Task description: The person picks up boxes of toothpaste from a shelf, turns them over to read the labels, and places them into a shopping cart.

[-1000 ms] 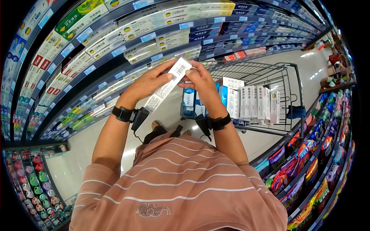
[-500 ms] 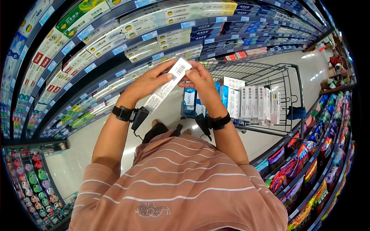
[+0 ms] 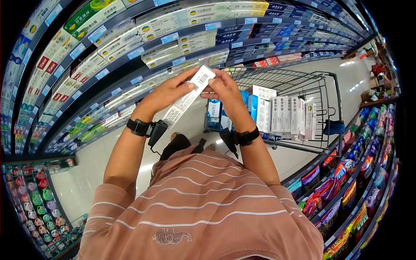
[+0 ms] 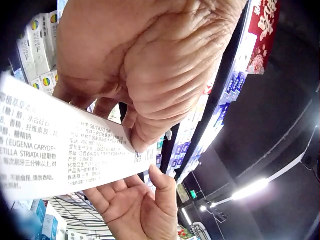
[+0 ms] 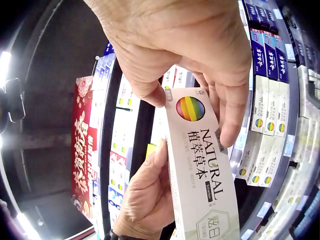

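Note:
I hold a long white toothpaste box (image 3: 187,97) up in front of me with both hands. My left hand (image 3: 167,93) grips its middle from the left, thumb on the printed face. The upper end by the barcode is pinched by my right hand (image 3: 222,89). In the left wrist view the box (image 4: 60,152) shows small printed text. The right wrist view shows the box (image 5: 202,175) front with a rainbow dot and the word NATURAL.
A wire shopping cart (image 3: 320,93) stands ahead on the right, loaded with several white and blue boxes (image 3: 281,115). Shelves of toothpaste boxes (image 3: 143,39) curve along the left. Snack packets (image 3: 346,190) fill the shelves at the right. The pale aisle floor (image 3: 342,76) runs ahead.

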A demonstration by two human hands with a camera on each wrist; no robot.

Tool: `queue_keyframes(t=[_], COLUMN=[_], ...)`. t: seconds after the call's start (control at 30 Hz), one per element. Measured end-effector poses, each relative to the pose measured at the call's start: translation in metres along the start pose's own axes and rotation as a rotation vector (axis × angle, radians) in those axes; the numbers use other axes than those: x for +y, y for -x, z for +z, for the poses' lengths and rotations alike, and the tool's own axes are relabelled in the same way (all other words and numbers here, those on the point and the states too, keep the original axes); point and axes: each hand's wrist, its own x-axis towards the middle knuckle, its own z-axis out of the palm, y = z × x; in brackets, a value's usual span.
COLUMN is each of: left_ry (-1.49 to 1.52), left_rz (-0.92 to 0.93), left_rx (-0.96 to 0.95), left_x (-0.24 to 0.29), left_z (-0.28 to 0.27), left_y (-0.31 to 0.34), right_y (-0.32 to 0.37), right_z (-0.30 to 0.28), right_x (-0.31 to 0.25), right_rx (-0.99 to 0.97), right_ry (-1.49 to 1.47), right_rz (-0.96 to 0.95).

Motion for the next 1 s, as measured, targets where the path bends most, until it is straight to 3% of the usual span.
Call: queue_keyframes(t=[0.47, 0.6, 0.73, 1.0], left_ry=[-0.052, -0.187, -0.411, -0.388], left_rz=[-0.167, -0.087, -0.061, -0.100], left_rx=[-0.036, -0.052, 0.035, 0.172], left_x=[-0.025, -0.037, -0.057, -0.076], left_z=[0.011, 0.021, 0.030, 0.034], left_y=[0.010, 0.023, 0.033, 0.037], right_y=[0.004, 0.004, 0.004, -0.002], right_z=[-0.010, -0.020, -0.033, -0.041], right_x=[0.026, 0.031, 0.037, 0.060], right_rx=[0.065, 0.150, 0.173, 0.176], right_ry=[-0.043, -0.065, -0.094, -0.237], right_rz=[0.097, 0.120, 0.115, 0.181])
